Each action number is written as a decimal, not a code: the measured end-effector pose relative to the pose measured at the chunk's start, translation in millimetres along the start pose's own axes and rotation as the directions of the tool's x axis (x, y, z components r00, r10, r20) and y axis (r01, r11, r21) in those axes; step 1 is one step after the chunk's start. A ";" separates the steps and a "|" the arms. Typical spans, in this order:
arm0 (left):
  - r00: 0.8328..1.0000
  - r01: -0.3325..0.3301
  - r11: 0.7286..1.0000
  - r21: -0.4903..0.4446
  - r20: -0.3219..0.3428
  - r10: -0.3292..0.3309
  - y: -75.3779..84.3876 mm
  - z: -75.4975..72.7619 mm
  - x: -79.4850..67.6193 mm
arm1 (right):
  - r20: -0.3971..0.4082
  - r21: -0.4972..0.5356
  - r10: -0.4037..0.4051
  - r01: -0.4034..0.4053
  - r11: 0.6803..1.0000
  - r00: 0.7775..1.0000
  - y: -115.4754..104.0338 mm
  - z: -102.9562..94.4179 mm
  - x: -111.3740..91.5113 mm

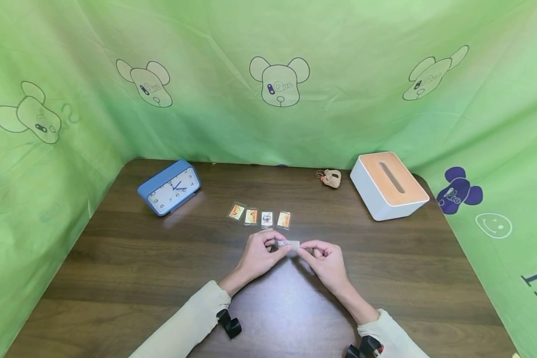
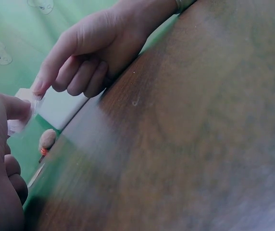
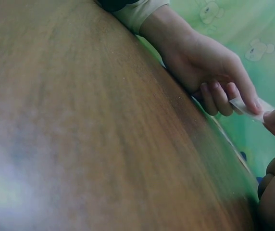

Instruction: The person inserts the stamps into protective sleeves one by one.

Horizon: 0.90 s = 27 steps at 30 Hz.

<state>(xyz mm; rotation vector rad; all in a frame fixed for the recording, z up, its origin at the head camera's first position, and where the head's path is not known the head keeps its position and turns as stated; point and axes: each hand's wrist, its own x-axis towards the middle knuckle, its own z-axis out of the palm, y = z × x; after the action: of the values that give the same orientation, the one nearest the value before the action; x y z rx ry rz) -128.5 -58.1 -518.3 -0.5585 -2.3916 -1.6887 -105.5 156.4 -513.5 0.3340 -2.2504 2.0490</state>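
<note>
A small clear plastic packet [image 1: 291,244] is held up between both hands, over the middle of the table. My left hand [image 1: 260,252] pinches one end of it between thumb and fingers. At the other end, the thumb and forefinger of my right hand [image 1: 327,263] pinch its edge. In the right wrist view the packet [image 3: 244,107] looks thin and whitish; what it contains I cannot tell. Just beyond the hands lie several small picture cards in clear sleeves, among them an orange card [image 1: 284,219] and a bluish one [image 1: 267,219], set in a rough row.
A blue alarm clock [image 1: 172,189] stands at the back left of the brown wooden table [image 1: 130,268]. At the back right is a white tissue box [image 1: 367,191] with a wood-coloured lid, beside a small beige corded object [image 1: 331,178]. Green printed cloth [image 1: 215,114] hangs around the table.
</note>
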 end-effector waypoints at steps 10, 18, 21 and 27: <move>1.000 -0.002 1.000 -0.014 0.025 0.002 -11.2 3.1 0.4 | -0.030 -0.073 -0.001 -0.002 0.997 1.000 -1.0 1.2 0.4; 0.999 -0.041 0.999 -0.018 -0.009 0.041 -18.8 6.0 0.4 | -0.101 -0.074 0.029 -0.037 0.997 0.995 -2.4 2.4 1.3; 0.997 -0.051 0.997 -0.054 -0.052 0.048 -11.1 3.4 0.3 | -0.114 -0.081 0.030 -0.040 0.996 0.993 -2.4 2.1 1.5; 0.999 -0.040 0.999 0.022 -0.034 0.041 -0.3 0.1 0.7 | -0.180 -0.077 0.018 -0.032 0.997 0.984 -1.1 0.4 2.9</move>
<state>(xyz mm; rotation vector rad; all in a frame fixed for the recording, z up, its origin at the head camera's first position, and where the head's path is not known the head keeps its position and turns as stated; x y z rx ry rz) -129.2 -58.0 -518.4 -0.5656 -2.3554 -1.6409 -108.0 155.6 -511.9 0.1115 -2.2298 1.9097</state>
